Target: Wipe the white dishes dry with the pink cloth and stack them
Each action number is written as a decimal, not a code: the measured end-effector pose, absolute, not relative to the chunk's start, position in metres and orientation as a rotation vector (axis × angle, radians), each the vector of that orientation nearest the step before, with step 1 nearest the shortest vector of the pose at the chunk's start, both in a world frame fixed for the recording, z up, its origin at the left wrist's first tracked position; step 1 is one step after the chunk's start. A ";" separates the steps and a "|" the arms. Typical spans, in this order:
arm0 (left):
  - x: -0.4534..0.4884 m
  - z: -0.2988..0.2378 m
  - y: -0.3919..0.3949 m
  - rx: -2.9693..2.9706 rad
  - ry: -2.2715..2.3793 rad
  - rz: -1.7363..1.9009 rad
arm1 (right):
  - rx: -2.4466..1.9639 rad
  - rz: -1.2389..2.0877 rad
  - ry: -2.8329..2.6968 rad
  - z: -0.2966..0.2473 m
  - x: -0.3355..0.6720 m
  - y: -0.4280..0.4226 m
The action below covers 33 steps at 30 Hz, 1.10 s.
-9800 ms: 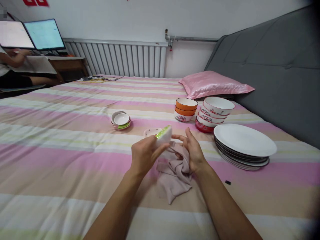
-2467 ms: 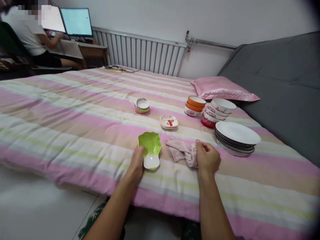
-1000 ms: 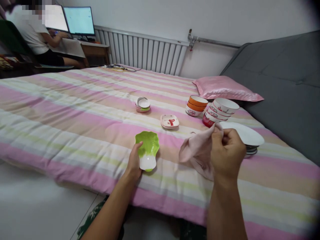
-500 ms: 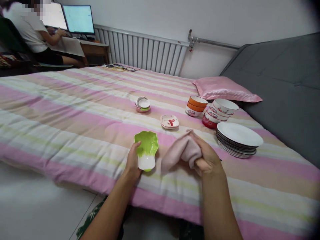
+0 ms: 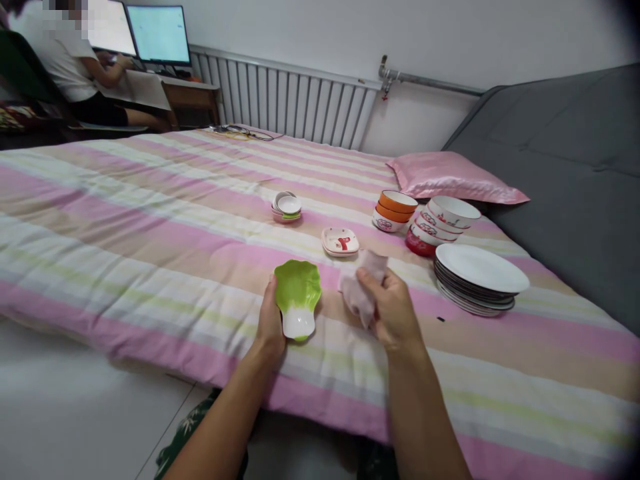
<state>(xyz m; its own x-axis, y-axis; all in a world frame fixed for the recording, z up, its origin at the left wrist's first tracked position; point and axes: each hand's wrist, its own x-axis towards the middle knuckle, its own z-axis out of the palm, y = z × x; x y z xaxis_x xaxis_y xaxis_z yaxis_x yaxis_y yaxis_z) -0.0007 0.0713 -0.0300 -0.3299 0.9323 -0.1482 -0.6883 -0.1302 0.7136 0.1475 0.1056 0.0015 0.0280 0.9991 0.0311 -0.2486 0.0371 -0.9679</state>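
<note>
A green and white cabbage-shaped dish [image 5: 298, 299] lies on the striped bed cover [image 5: 150, 220] near the front edge. My left hand [image 5: 270, 323] grips its left rim, thumb on the edge. Just to the right, my right hand [image 5: 393, 313] is closed on a bunched pale pink cloth [image 5: 361, 283], held a little above the cover beside the dish. The cloth does not touch the dish.
Behind lie a small square dish with a red mark [image 5: 340, 241], a pile of little saucers [image 5: 287, 207], orange bowls [image 5: 395, 210], patterned bowls [image 5: 440, 223], a stack of white plates [image 5: 477, 277] and a pink pillow [image 5: 455, 177]. Another person [image 5: 65, 60] sits at monitors far left.
My right hand lifted the cloth off the cover, then gathered it into a ball and brought it down and left, close to the green dish. My left hand has stayed on the dish.
</note>
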 end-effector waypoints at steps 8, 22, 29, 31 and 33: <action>-0.002 -0.035 0.075 0.339 0.816 1.678 | -0.934 1.059 -2.003 -0.003 0.108 0.083; 0.002 -0.032 0.070 0.231 0.650 1.674 | -1.606 0.758 -2.034 -0.018 0.109 0.084; 0.006 -0.036 0.070 0.254 0.646 1.675 | -1.622 0.759 -2.054 -0.022 0.099 0.081; 0.007 -0.036 0.071 0.261 0.641 1.683 | -1.653 0.704 -2.057 -0.022 0.098 0.082; 0.007 -0.037 0.071 0.275 0.646 1.695 | -1.705 0.622 -2.063 -0.022 0.096 0.082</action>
